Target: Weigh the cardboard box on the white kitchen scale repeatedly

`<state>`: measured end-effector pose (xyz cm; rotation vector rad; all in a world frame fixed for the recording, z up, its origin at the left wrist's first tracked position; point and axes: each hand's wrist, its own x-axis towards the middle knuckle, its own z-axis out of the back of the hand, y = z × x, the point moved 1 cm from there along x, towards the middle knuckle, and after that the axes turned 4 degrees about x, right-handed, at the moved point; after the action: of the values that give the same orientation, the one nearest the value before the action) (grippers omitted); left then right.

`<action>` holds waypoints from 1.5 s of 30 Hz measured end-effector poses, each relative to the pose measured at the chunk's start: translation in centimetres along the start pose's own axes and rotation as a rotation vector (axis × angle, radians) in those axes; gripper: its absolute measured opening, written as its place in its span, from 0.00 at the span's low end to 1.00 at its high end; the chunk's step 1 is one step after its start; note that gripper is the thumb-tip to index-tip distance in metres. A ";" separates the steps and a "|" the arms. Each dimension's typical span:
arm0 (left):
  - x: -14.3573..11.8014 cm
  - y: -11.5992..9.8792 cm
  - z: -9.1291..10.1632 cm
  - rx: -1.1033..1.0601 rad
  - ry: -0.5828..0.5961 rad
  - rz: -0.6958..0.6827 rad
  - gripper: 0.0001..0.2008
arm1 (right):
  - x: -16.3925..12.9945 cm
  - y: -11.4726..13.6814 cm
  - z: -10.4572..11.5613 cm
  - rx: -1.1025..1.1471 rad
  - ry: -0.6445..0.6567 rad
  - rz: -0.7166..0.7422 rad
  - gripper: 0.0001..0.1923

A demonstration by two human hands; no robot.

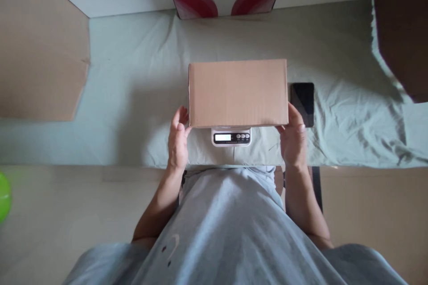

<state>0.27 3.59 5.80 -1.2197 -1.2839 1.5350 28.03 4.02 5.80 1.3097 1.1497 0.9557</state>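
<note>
- Left hand (178, 142) and right hand (294, 136), fingers loosely open, touch the near corners of the cardboard box (238, 92); firm grasp cannot be told.
- Box hides most of the scale (231, 136); display unreadable.

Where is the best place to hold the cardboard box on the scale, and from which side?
Probably the two short ends of the box, one hand from each side. It lies flat and wide on the small scale, as the left hand and right hand show.
</note>
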 end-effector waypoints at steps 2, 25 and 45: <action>0.0 -0.3 -0.6 -0.024 0.058 -0.031 0.27 | 0.1 0.1 -0.5 0.013 0.021 0.027 0.30; 13.6 -0.3 -4.7 0.143 0.078 -0.213 0.32 | 12.5 -1.1 -3.0 -0.036 0.066 0.186 0.34; 13.5 2.9 -3.0 0.184 0.002 -0.093 0.38 | 12.8 -5.0 -1.0 -0.083 -0.047 0.025 0.32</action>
<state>0.06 16.63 0.39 -1.0309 -1.1539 1.5465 29.19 16.39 -0.15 1.2760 1.0488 0.9761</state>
